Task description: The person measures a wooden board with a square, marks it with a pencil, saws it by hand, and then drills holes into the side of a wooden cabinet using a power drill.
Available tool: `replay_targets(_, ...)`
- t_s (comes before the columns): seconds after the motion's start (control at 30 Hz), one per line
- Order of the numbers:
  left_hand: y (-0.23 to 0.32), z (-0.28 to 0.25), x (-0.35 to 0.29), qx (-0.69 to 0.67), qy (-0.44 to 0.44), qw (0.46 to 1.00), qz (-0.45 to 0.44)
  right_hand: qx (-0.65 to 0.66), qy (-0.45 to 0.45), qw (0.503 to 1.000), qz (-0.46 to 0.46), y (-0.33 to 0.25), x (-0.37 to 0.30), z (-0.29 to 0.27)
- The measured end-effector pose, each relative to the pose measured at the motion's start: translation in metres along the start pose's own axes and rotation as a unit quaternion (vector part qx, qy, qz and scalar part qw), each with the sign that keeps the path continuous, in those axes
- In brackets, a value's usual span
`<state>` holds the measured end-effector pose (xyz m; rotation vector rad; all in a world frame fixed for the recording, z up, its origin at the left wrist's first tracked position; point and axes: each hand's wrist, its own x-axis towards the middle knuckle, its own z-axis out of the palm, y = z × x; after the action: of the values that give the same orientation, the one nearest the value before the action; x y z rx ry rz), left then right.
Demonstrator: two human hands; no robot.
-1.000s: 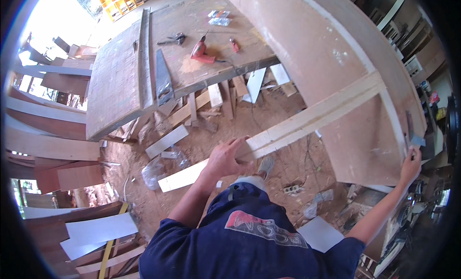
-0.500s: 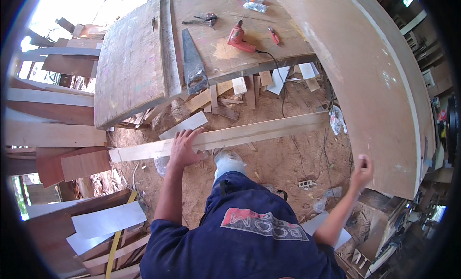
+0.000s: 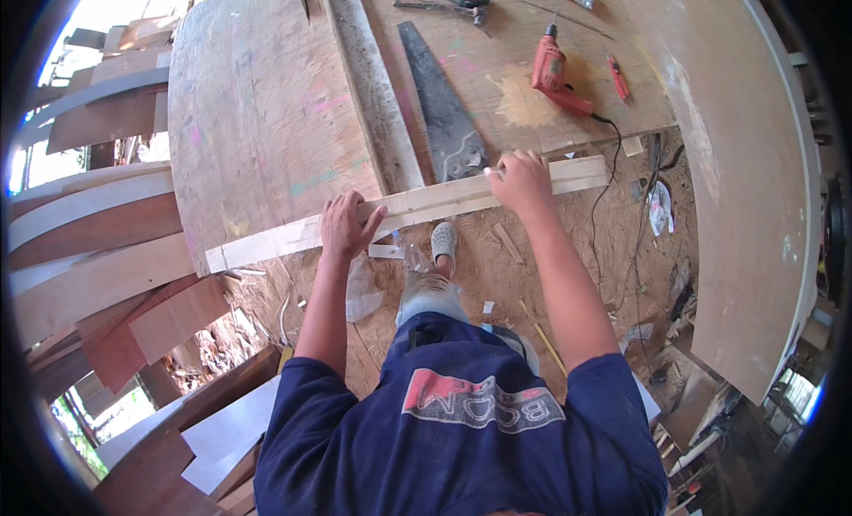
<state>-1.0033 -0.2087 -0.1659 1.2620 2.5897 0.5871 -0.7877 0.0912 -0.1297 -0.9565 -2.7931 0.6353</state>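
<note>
Wooden surface (image 3: 266, 99) bearing a saw (image 3: 444, 108), your left grip (image 3: 347, 229) and right grip (image 3: 524, 186) holding a board (image 3: 435, 201), plastic bag (image 3: 362, 290) on dirt floor (image 3: 479, 281), lettering (image 3: 484, 401) on your navy shirt (image 3: 426, 463)

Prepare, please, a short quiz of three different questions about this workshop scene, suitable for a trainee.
1. True or false: the left hand and the right hand both touch the pale board.

2. Seen in the picture, where does the red drill lie relative to the saw?
A) to its left
B) to its right
C) underneath it

3. Fill in one word: the drill's black ____ hangs over the edge of the table.

Key: 1. True. 2. B. 3. Cord.
</note>
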Motion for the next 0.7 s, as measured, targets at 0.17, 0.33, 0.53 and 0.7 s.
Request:
replay_targets(0.17, -0.032, 0.01, 0.015, 0.013, 0.049, 0.999, 0.011, -0.11, -0.29, 0.923, 0.226, -0.055, 0.069, 0.012)
replay_targets(0.33, -0.061, 0.014, 0.011, 0.007, 0.066, 0.998, -0.021, -0.052, -0.238, 0.932, 0.268, -0.01, 0.065, 0.05)
replay_targets(0.53, -0.073, 0.018, 0.01, -0.013, 0.075, 0.997, 0.015, -0.052, -0.349, 0.909, 0.222, 0.024, 0.084, 0.072)
replay_targets(0.7, -0.077, 0.025, 0.014, -0.012, 0.08, 0.996, 0.023, 0.02, 0.1, 0.97, 0.219, 0.012, 0.096, 0.038)
